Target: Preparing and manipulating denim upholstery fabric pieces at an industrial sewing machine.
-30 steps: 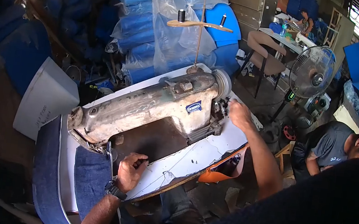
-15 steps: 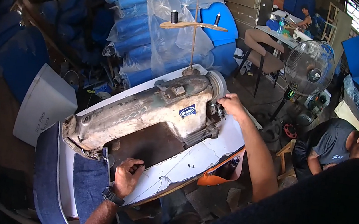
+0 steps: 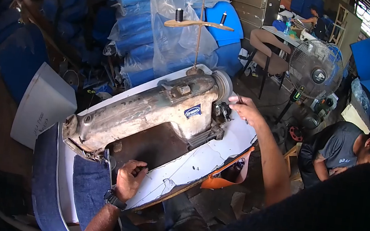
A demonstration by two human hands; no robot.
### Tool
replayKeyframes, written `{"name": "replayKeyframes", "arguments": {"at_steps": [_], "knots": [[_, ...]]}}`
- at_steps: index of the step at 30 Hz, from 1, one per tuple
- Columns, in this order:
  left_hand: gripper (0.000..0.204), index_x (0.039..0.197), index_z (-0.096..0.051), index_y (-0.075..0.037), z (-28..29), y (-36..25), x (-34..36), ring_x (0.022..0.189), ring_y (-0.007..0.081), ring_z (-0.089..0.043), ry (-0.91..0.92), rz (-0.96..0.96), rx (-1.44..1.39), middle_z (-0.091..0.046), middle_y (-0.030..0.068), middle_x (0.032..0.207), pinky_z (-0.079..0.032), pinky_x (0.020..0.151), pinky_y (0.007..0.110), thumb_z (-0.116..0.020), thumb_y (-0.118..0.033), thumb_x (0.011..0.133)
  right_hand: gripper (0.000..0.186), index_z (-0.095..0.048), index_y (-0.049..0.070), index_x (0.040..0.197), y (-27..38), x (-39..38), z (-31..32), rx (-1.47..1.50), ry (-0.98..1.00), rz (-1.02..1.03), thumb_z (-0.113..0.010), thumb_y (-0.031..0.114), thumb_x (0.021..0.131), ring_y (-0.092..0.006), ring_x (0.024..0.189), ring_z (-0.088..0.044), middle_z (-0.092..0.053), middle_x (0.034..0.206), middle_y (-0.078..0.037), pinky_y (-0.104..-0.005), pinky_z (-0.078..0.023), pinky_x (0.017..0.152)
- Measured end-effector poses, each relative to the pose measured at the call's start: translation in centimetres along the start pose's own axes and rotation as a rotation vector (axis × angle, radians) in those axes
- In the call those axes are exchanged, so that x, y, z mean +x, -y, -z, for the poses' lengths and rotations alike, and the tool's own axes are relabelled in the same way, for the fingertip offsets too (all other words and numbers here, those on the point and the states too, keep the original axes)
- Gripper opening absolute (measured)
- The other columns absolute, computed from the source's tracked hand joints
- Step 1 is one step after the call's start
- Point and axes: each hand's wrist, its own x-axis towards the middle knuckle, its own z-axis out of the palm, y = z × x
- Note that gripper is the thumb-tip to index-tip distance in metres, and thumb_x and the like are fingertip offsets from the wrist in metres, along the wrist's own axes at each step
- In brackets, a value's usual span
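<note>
A worn industrial sewing machine (image 3: pixel 147 118) lies along a white tabletop (image 3: pixel 187 173), its needle end at the left. My left hand (image 3: pixel 129 181), with a black watch at the wrist, rests near the front edge by the needle end. Its fingers are pinched around something small and dark that I cannot make out. Beside it, dark blue denim (image 3: pixel 88 187) covers the table's left end. My right hand (image 3: pixel 248 111) is at the machine's right end, just off the handwheel (image 3: pixel 222 87). A thin dark piece (image 3: pixel 239 98) shows at its closed fingertips; its kind is unclear.
A thread stand (image 3: pixel 199 25) with two dark spools rises behind the machine. An orange pouch (image 3: pixel 225 178) hangs at the front edge. A pedestal fan (image 3: pixel 316 69) and a brown chair (image 3: pixel 266 56) stand beyond. One person (image 3: pixel 335 148) sits at right; another works far back.
My right hand has drawn slightly away from the handwheel, and a thin dark piece now shows at its fingertips. My left hand stays nearly in place. The view has shifted slightly.
</note>
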Motion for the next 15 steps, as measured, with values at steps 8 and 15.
{"name": "replayKeyframes", "arguments": {"at_steps": [8, 15], "knots": [[0.018, 0.100, -0.071, 0.000, -0.7, 0.9, 0.1, 0.070, 0.0148, -0.060, 0.003, -0.012, -0.032, -0.067, 0.0104, 0.090, -0.050, 0.068, 0.027, -0.072, -0.003, 0.082, 0.014, -0.067, 0.003, 0.095, -3.7, 2.4, 0.2, -0.406, -0.081, 0.249, -0.067, 0.015, 0.089, -0.0202, 0.058, -0.059, -0.058, 0.061, -0.003, -0.0367, -0.049, 0.057], [0.018, 0.099, -0.071, 0.000, -0.5, 1.1, 0.2, 0.070, 0.0148, -0.060, -0.012, -0.035, -0.013, -0.067, 0.0101, 0.090, -0.050, 0.067, 0.028, -0.072, -0.003, 0.082, 0.017, -0.069, 0.005, 0.097, -3.2, 1.4, 3.4, -1.005, -0.704, 0.057, -0.061, 0.012, 0.084, -0.0429, 0.086, -0.066, -0.069, 0.091, -0.024, -0.0529, -0.053, 0.078]]}}
